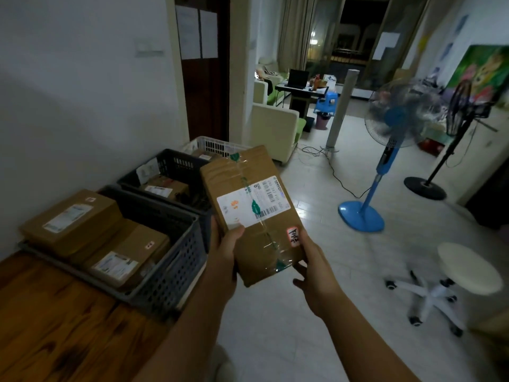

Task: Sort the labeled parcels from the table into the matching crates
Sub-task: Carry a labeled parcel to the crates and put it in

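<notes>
Parcel (249, 205) between both gripping hands

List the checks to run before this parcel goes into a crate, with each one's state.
1. Grip: left hand and right hand both hold the parcel at its near end: ok.
2. The sorting sticker on the parcel faces up, but its writing is unreadable: cannot tell.
3. Matching crate: only the middle crate shows a white tag, unreadable: cannot tell.
4. Room in the nearest crate: boxes are stacked above its rim: not ok.
5. Room in the middle crate: contents lie low inside: ok.
</notes>
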A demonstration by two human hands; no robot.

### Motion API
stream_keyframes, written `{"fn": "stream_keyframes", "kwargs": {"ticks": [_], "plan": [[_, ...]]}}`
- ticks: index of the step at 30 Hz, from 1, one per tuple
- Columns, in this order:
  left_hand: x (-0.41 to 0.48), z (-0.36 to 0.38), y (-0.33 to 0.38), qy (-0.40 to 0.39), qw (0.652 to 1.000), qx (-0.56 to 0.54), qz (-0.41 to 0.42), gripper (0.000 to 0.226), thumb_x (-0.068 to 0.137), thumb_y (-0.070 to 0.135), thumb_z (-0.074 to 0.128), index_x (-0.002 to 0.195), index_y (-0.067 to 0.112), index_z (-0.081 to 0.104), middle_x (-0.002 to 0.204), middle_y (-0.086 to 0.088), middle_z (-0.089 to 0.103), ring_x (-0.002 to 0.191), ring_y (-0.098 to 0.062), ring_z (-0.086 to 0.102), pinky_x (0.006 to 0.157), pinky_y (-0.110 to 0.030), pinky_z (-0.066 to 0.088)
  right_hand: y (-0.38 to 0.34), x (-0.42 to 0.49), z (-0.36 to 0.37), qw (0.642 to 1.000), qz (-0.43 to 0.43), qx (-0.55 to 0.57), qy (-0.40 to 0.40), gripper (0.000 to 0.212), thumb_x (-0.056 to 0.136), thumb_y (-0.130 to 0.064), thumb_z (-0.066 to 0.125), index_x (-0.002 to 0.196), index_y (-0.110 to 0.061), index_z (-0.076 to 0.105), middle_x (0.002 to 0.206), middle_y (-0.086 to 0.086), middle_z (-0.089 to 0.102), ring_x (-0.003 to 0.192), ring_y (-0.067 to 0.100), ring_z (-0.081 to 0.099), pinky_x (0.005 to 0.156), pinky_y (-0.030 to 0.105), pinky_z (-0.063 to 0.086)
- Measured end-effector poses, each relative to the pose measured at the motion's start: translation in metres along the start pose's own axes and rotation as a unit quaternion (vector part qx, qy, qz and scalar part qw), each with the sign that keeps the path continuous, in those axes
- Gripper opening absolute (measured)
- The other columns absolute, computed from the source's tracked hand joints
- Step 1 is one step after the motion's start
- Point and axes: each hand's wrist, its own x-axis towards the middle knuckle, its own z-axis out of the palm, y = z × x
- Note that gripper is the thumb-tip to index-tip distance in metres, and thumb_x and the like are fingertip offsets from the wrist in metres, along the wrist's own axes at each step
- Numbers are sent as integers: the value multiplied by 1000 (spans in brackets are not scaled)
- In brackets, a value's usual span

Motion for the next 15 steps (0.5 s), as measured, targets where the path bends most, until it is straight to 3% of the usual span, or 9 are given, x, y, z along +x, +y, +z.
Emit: {"fn": "stream_keyframes", "kwargs": {"ticks": [4, 8, 11, 13, 15], "plan": [[85, 5, 3, -27, 1000, -1, -15, 66, 94, 21, 68, 150, 42, 41, 135, 3, 67, 115, -27, 70, 94, -56, 57, -42, 76, 4, 998, -8, -67, -20, 68, 85, -74, 51, 140, -34, 45, 150, 1, 51, 145, 32, 41, 121, 61, 26], [160, 9, 13, -28, 999, -15, -34, 77, 85, 28, 76, 150, 45, 40, 138, -1, 65, 119, -32, 67, 97, -61, 54, -79, 156, 18, 984, -14, -172, -49, 107, 71, -85, 50, 160, -30, 30, 163, 2, 39, 150, 31, 34, 123, 59, 24], [214, 12, 26, -17, 999, -2, -39, 74, 90, 23, 74, 151, 47, 39, 135, -1, 67, 115, -30, 69, 95, -56, 57, -100, 210, 33, 981, -28, -179, -62, 114, 66, -90, 54, 162, -38, 22, 168, 1, 29, 153, 33, 30, 123, 59, 26], [239, 14, 30, -13, 998, 5, -58, 74, 92, 18, 72, 152, 46, 38, 132, -2, 68, 111, -31, 71, 90, -53, 60, -113, 240, 42, 978, -15, -189, -81, 119, 62, -92, 62, 162, -40, 23, 165, 0, 36, 150, 33, 36, 122, 61, 29], [261, 16, 32, -9, 997, 2, -82, 76, 91, 15, 72, 152, 46, 39, 132, -5, 68, 108, -34, 72, 88, -54, 60, -120, 273, 51, 976, -1, -188, -112, 113, 66, -83, 70, 160, -37, 27, 153, 0, 53, 137, 32, 54, 117, 62, 38]]}}
